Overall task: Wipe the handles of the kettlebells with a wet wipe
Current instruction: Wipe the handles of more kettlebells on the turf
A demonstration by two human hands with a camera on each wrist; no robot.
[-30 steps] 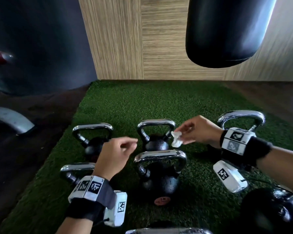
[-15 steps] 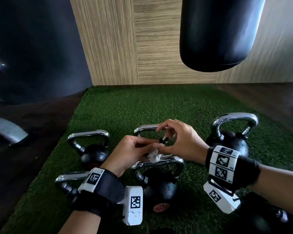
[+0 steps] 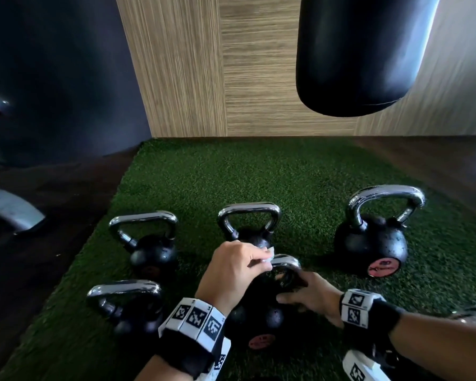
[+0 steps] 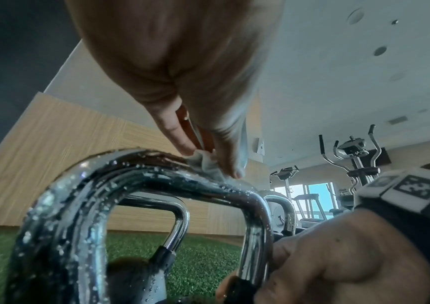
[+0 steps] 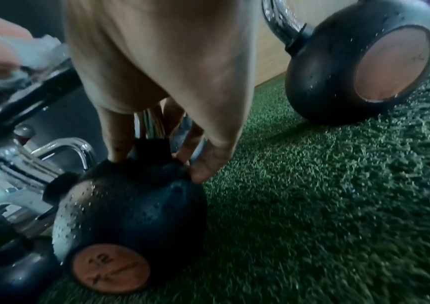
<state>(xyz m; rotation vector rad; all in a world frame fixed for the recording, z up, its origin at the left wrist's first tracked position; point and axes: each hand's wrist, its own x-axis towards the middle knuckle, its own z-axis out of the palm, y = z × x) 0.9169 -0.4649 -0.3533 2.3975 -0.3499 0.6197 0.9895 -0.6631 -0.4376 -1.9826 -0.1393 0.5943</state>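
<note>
5 kettlebells standing on turf (image 3: 259, 171), 1 wet wipe (image 3: 268, 256). Left hand (image 3: 232, 273) is pinching the wipe onto the chrome handle (image 3: 287, 264) of the front-centre kettlebell (image 3: 256, 320). Right hand (image 3: 311, 296) is gripping that handle's right leg, fingers curled round it.

Kettlebells on turf: five counted — back left (image 3: 151, 243), back centre (image 3: 249, 224), back right (image 3: 374, 237), front left (image 3: 127, 306), front centre (image 3: 261, 317). Wet wipe (image 3: 268, 255): one. Hands: two, left hand (image 3: 231, 273), right hand (image 3: 311, 296). Punching bag (image 3: 363, 53): one. Turf mat (image 3: 259, 174): one.
</note>
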